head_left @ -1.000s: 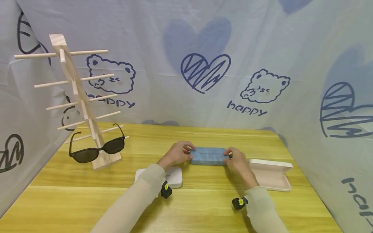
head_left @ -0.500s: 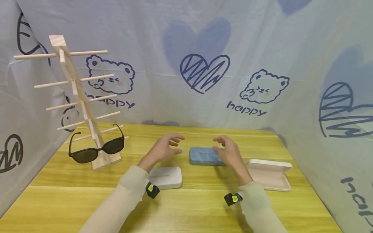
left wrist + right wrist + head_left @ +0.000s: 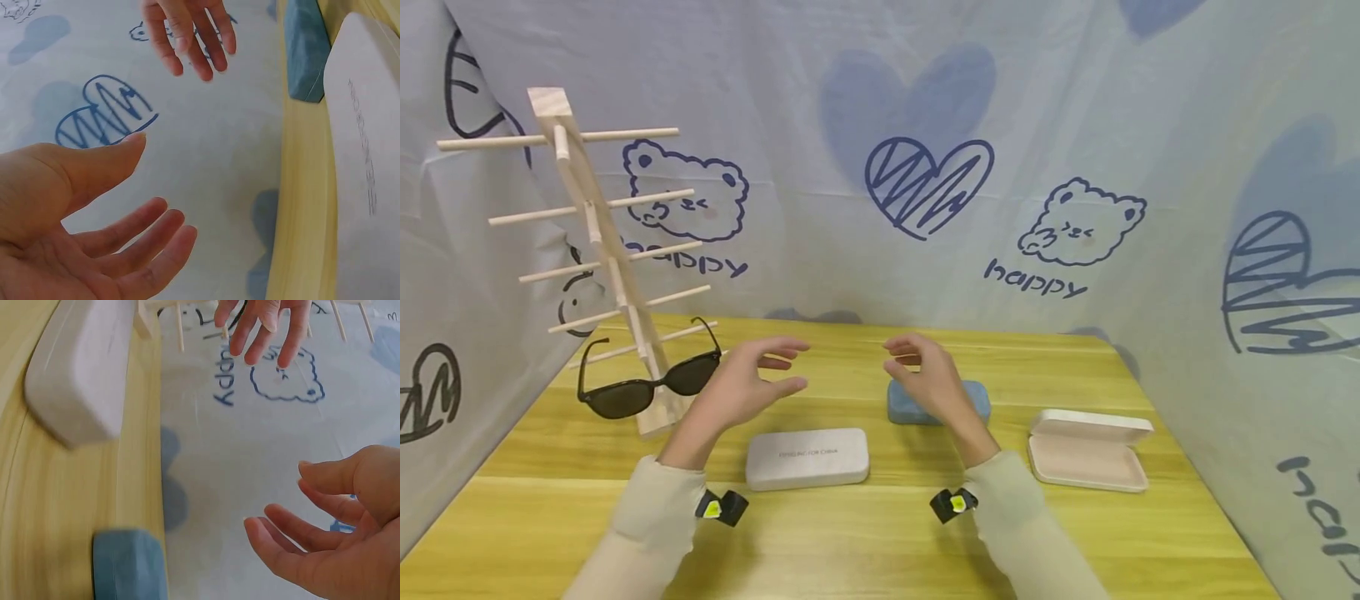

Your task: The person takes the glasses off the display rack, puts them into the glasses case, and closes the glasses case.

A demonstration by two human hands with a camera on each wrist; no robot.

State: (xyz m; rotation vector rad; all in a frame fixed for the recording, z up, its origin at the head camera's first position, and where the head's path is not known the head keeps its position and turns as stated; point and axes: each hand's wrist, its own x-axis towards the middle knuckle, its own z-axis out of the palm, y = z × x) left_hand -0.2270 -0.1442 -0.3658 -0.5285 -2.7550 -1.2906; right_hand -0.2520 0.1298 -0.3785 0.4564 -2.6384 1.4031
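My left hand (image 3: 741, 382) hovers above the table with fingers loosely spread, holding nothing, just right of the black sunglasses (image 3: 625, 399) on the wooden rack. The right hand (image 3: 928, 379), also without anything in it, hangs over the closed blue glasses case (image 3: 976, 400) and hides part of it. A closed white glasses case (image 3: 807, 458) with printed lettering lies between the forearms. In the left wrist view the blue case (image 3: 306, 50) lies beyond the white case (image 3: 375, 156). The right wrist view has the blue case (image 3: 128, 565) at its bottom edge.
The wooden display rack (image 3: 602, 229) with several pegs stands at the left. At the right lies an opened pale glasses case (image 3: 1088, 454), lid raised. A patterned cloth (image 3: 820, 250) hangs behind and beside the wooden table (image 3: 865, 542).
Both hands have let go of the blue case, risen and moved left, the left hand towards the sunglasses. The white case is now uncovered. The blue case stays in place.
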